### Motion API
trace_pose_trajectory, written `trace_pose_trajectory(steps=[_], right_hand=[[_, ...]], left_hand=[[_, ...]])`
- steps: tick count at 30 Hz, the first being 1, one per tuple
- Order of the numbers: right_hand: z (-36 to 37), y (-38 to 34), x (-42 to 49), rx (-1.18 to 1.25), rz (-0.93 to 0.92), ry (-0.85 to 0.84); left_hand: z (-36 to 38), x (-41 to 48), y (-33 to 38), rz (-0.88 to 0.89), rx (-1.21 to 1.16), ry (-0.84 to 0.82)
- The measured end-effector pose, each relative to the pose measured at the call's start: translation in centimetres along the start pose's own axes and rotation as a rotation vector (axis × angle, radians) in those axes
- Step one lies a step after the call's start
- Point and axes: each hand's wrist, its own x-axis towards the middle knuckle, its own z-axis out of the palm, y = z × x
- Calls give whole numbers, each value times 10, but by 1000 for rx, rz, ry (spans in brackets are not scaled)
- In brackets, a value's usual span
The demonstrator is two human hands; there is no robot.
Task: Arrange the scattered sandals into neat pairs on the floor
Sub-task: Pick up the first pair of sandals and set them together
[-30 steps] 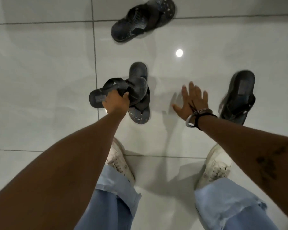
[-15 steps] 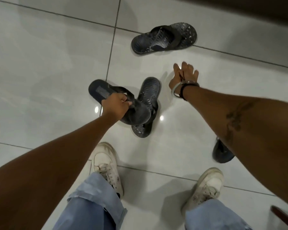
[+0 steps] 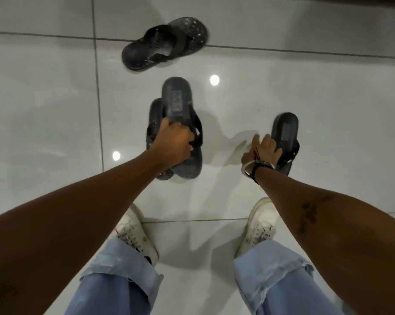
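We look straight down on a glossy pale tiled floor, crossed by dark grout lines and dotted with round light reflections. Our two bare forearms come up from the bottom corners, and below them are our light blue jeans and white sneakers.

Taking the middle of the view as the clock centre, a studded sandal lies flat on the floor at twelve o'clock, on its own, turned sideways across a grout line. Just above centre, a smooth black sandal is in our left hand; its fingers are curled tight around the strap, with the far end of the sole pointing to twelve. Underneath it, and partly hidden by it, a second studded sandal rests on the floor, its near end showing beside our wrist at about six o'clock from the held one.

At three o'clock, well apart from that stack, another smooth black sandal lies on the floor. Our right hand rests against its near-left edge, fingers pressed together and reaching along the sole; we cannot tell whether they have closed around it. That wrist wears a silver bangle and a black band, and a dark tattoo marks the forearm.
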Motion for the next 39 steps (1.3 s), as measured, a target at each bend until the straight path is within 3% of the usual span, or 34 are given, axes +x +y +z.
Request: trace_pose_trajectory(steps=[5, 12, 17, 20, 27, 33, 39], right_hand=[[12, 86, 28, 64, 153, -14], [55, 129, 41, -30, -149, 2], [55, 130, 64, 110, -269, -12], [41, 135, 81, 126, -312, -36], [23, 151, 97, -81, -360, -53], [17, 169, 95, -41, -398, 55], [3, 131, 69, 80, -456, 333]], left_hand=[[35, 72, 100, 83, -11, -81], [91, 100, 166, 105, 63, -81], [107, 104, 175, 86, 124, -99], [107, 112, 183, 107, 156, -98], [86, 143, 222, 88, 85, -72], [85, 153, 238, 43, 87, -125], [66, 130, 206, -125, -209, 159]])
